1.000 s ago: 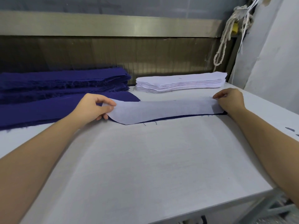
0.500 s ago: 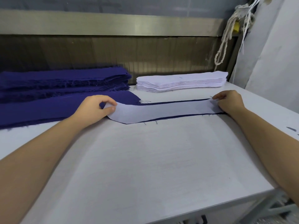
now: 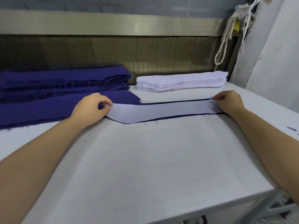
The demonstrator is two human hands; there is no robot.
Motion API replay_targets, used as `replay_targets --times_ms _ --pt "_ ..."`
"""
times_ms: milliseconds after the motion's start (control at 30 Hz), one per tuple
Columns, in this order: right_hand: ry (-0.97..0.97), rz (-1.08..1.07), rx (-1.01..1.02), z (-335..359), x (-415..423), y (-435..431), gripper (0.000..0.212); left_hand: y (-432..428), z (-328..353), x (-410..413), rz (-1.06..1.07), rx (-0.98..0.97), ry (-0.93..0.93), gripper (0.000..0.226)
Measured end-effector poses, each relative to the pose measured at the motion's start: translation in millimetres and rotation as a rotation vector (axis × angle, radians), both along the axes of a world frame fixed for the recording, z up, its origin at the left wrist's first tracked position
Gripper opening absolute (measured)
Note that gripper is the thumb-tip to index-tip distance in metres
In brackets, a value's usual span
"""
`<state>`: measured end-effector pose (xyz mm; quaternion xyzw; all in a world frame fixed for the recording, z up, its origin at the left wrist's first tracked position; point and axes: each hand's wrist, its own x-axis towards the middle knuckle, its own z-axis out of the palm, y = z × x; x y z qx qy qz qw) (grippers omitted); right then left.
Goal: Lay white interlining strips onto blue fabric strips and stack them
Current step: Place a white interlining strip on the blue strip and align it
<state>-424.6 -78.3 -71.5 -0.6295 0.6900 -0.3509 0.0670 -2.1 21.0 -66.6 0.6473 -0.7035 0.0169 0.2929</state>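
A white interlining strip [image 3: 161,111] lies flat across the table on top of a blue fabric strip [image 3: 176,102], whose dark edge shows along both long sides. My left hand [image 3: 90,107] pinches the strip's left end between thumb and fingers. My right hand [image 3: 229,103] pinches the right end with curled fingers. A stack of white interlining strips [image 3: 181,80] sits behind, at the back middle. Piles of blue fabric strips [image 3: 61,81] lie at the back left.
The white table [image 3: 153,167] stretches toward me, with its front edge at the lower right. A metal wall panel [image 3: 113,26] rises behind the stacks. White cords [image 3: 226,38] hang at the back right beside a white cloth.
The white strip has dropped flat and shifted slightly toward me, so the blue strip's far edge now shows. Both hands stayed at the strip's ends.
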Motion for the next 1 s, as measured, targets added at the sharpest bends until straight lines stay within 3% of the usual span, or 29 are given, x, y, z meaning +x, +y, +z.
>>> replay_targets --times_ms 267,633,867,1000 --pt "0.225 -0.089 -0.068 5.9 9.1 2.3 0.029 -1.4 1.7 -0.5 0.094 -0.004 -0.043 0.012" --pt "0.533 0.271 -0.114 13.6 109.2 -26.8 0.041 -29.4 18.3 -13.2 0.083 -0.002 0.119 0.014" --pt "0.713 0.255 -0.184 24.2 173.1 -53.6 0.033 -47.9 30.4 -29.3 0.060 -0.258 0.209 0.017" --pt "0.770 0.251 -0.198 23.2 179.5 -64.6 0.030 -52.9 25.6 -32.5 0.052 -0.273 0.302 0.016"
